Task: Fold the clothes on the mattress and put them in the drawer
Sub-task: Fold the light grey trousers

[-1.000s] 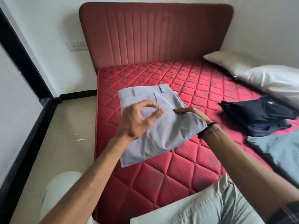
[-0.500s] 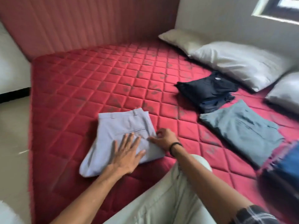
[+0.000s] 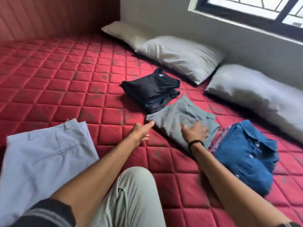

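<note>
On the red quilted mattress point(image 3: 54, 89) lie folded clothes. Light lilac trousers point(image 3: 42, 154) rest folded at the left, with no hand on them. Folded grey-green trousers point(image 3: 177, 118) lie in the middle. My left hand point(image 3: 141, 131) reaches to their near left corner, fingertips at the edge. My right hand point(image 3: 195, 132), with a black wristband, lies with fingers spread on top of them. Behind them sits a dark navy folded garment point(image 3: 150, 89). A folded blue buttoned shirt point(image 3: 246, 154) lies to the right. No drawer is in view.
Three pillows line the wall: a beige one point(image 3: 124, 31), a white one point(image 3: 178, 54) and a grey one point(image 3: 255, 94). A window point(image 3: 255, 9) is above. The red headboard point(image 3: 57, 15) is at the back left. My knee in pale trousers point(image 3: 131, 199) is on the mattress.
Both hands left the lilac trousers and moved right to the grey-green trousers. The view swung right, bringing the blue shirt, pillows and window into sight.
</note>
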Available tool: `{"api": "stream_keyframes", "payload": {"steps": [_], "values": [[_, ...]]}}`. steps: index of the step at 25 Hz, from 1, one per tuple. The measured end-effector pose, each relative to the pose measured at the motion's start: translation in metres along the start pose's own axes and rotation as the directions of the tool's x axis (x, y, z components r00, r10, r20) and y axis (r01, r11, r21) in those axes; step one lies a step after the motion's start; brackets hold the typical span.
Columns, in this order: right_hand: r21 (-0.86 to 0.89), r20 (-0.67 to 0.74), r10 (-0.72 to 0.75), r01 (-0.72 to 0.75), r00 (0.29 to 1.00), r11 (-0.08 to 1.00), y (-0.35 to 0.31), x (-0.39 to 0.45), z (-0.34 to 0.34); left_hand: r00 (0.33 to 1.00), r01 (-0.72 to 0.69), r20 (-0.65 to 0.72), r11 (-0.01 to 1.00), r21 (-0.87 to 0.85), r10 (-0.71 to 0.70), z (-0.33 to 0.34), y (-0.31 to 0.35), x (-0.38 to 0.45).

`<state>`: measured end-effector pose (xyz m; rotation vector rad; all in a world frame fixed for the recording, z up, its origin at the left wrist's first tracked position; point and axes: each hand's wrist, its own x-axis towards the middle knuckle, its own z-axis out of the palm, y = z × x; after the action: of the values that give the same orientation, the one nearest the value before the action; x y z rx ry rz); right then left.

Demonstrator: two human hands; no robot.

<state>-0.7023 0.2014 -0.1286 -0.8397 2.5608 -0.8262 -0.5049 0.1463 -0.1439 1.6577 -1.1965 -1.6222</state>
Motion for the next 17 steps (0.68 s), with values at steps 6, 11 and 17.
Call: {"api": "stream_keyframes", "payload": {"steps": [6, 11, 17], "values": [[-0.046, 0.134, 0.411, -0.409, 0.902, 0.911, 0.034, 0.066, -0.01, 0.979, 0.158, -0.04, 0.876, -0.456, -0.198, 0.067, 0.023, 0.063], [0.039, 0.332, 0.305, -0.336, 0.893, 0.941, 0.07, 0.124, -0.003, 0.992, 0.129, 0.055, 0.932, -0.34, -0.117, 0.072, 0.036, 0.067], [0.466, 0.686, 0.016, -0.457, 0.727, 0.758, 0.012, 0.03, -0.074, 0.988, 0.088, 0.153, 0.938, -0.335, -0.038, -0.016, 0.041, -0.006]]}}
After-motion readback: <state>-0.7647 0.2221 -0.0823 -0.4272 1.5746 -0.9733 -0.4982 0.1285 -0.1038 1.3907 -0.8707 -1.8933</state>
